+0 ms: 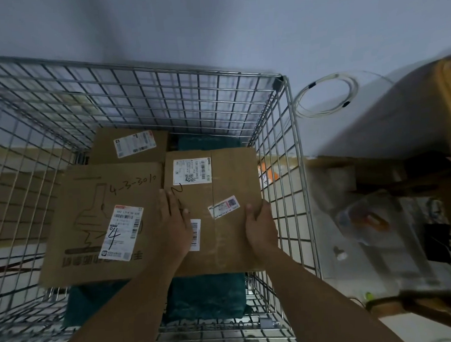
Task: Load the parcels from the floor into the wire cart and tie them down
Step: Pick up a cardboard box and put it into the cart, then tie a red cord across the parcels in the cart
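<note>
So I've got the right-hand cardboard parcel (213, 211) down inside the wire cart (281, 146), sitting on the teal cloth (205, 296) that lines the bottom, right up against the bigger flat box with the handwritten numbers (100, 220), and there's a third box (130, 145) tucked behind at the back. My left hand (173, 227) is lying flat and open on the lid near its left edge, fingers spread, not gripping anything. My right hand (259, 224) is wrapped over the right edge, thumb on top, fingers curled down the side between the box and the cart mesh, so that one's holding the parcel. Judging by how it sits, it's stiff corrugated board with a taped seam down the middle, probably not heavy, and the plain cardboard shouldn't be slippery. Edges and corners are the spots to grab, the lid centre would likely flex. No strap or cord on the parcels yet, so tying down isn't done
</note>
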